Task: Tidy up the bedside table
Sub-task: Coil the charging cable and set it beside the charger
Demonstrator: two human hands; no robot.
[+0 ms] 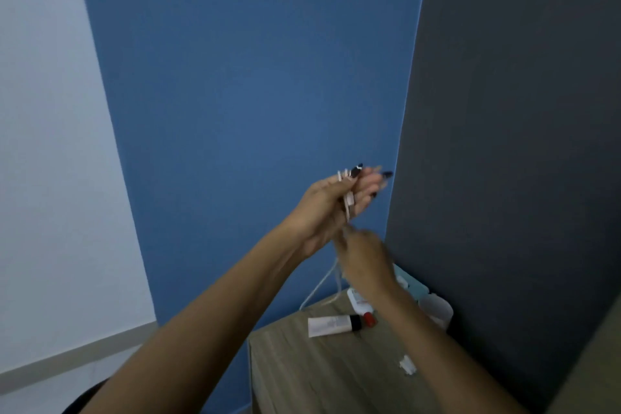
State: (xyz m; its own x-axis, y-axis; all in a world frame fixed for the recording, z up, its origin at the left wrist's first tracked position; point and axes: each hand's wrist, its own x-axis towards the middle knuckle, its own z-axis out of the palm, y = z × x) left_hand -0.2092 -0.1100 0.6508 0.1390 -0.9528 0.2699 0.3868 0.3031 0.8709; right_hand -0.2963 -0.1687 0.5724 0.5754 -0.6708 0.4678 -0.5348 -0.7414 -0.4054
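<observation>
My left hand [331, 208] is raised in front of the blue wall, fingers curled around loops of a white cable [348, 203]. Just below it, my right hand [364, 257] is blurred and pinches the same cable. The rest of the cable [317, 289] hangs down past the back left corner of the wooden bedside table [302, 366]. On the table lie a white tube with a black cap [332, 325], a red-capped item [369, 319] and a small white plug piece [407, 365].
A white container [437, 311] and a pale teal box [408, 279] stand at the table's back right, against the dark grey panel [504, 178]. My right forearm hides part of a white bottle [357, 300]. Pale floor and a skirting board lie to the left.
</observation>
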